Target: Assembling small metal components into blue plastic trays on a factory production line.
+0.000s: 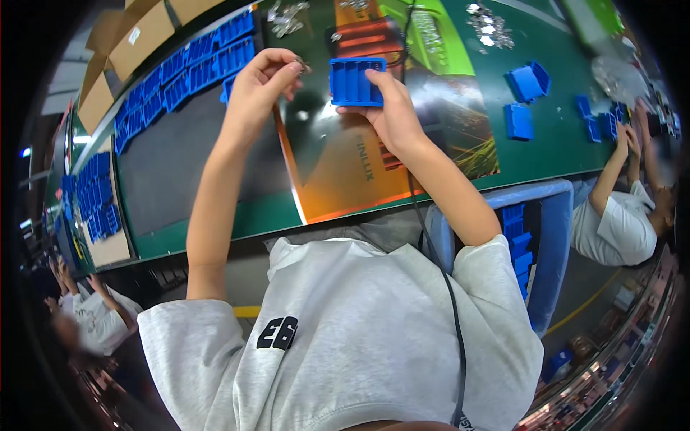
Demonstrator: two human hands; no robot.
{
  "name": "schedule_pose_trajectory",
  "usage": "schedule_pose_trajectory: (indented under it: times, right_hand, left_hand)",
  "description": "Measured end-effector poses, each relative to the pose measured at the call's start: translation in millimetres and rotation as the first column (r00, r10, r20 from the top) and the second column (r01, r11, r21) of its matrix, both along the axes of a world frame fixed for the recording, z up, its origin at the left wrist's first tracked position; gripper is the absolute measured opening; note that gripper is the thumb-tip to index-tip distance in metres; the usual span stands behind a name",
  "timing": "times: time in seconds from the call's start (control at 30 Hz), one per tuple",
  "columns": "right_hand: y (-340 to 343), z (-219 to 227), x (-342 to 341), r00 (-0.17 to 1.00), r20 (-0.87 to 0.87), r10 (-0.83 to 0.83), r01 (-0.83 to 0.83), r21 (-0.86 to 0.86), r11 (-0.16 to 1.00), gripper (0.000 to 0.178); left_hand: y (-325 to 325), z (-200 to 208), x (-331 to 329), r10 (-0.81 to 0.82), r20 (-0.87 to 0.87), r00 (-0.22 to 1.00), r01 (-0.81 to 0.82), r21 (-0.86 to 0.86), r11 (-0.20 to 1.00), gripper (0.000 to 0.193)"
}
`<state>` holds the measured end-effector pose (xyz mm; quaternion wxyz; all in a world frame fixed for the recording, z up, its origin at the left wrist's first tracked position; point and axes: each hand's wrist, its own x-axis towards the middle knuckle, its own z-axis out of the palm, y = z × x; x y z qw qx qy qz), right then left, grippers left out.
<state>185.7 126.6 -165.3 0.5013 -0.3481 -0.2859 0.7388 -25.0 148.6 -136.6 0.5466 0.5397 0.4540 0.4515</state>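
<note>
My right hand (pixel 392 115) grips a blue slotted plastic case (pixel 352 85), its thumb over the right edge and its fingers beneath. Long parallel compartments face up in the case. To the left of it, my left hand (pixel 262 86) is closed in a pinch, and a small metal piece (pixel 302 66) shows at the fingertips. The exact shape of that piece is too small to make out. The two hands are apart, both raised over the table. Behind them lies a pile of small shiny metal pieces (pixel 287 18).
Rows of blue cases (pixel 176 79) line the dark mat (pixel 194 165) at left, beside cardboard boxes (pixel 133 43). More metal pieces (pixel 491 29) and blue cases (pixel 519 122) lie at right. A black cable (pixel 449 287) hangs across me. Co-workers (pixel 618 208) sit on both sides.
</note>
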Motion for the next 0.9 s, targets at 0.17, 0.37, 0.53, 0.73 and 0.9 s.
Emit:
schedule_pose_trajectory:
  times: [0.17, 0.37, 0.53, 0.73, 0.9]
  right_hand:
    - [-8, -1, -19, 0.994, 0.024, 0.107, -0.107, -0.009, 0.994, 0.039]
    - [-17, -9, -23, 0.976, 0.006, 0.219, -0.218, -0.090, 0.972, 0.040]
    - [-25, -4, -28, 0.944, 0.048, 0.325, -0.318, -0.118, 0.941, 0.046]
    - [-29, -6, -30, 0.931, 0.070, 0.359, -0.349, -0.122, 0.929, 0.044]
    - [-30, -6, -31, 0.935, 0.061, 0.349, -0.340, -0.122, 0.932, 0.040]
  left_hand:
    - [-28, -37, -15, 0.104, 0.117, 0.988, -0.100, -0.044, 0.994, 0.016]
    - [-42, -38, -11, 0.150, -0.055, 0.987, -0.139, 0.177, 0.974, 0.013]
    - [-46, -37, -7, 0.198, -0.227, 0.954, -0.084, 0.429, 0.899, 0.011]
    - [-45, -42, -3, 0.252, -0.331, 0.909, -0.034, 0.545, 0.837, 0.011]
    - [-47, -44, 0, 0.269, -0.345, 0.899, -0.045, 0.539, 0.841, 0.012]
